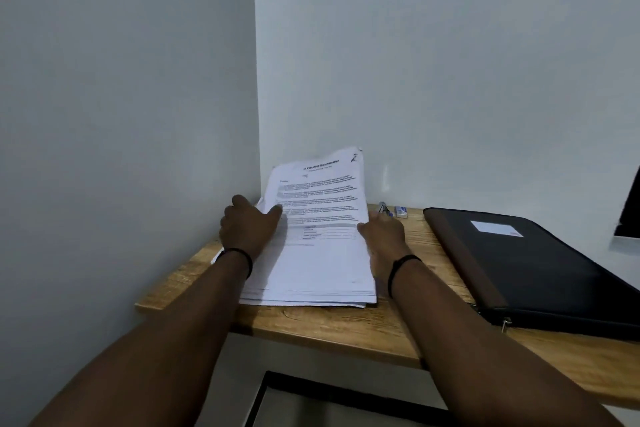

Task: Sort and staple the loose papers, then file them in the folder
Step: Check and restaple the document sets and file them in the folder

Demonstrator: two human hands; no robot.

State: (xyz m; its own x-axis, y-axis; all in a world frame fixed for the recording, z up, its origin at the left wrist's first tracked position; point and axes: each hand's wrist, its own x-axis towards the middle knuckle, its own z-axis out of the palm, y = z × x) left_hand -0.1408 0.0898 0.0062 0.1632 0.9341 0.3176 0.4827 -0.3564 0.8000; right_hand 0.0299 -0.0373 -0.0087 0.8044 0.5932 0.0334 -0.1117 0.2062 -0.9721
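The stack of printed papers (313, 246) lies at the desk's (346, 326) 11 o'clock corner by the wall, far edge tilted up. Left hand (247, 225) and right hand (384, 236) clasp its side edges, thumbs on top, probably to square the sheets before stapling. The zipped black folder (540, 270) waits at 3 o'clock. A stapler (384, 210) sits behind the right hand. The heading print is too blurred to read
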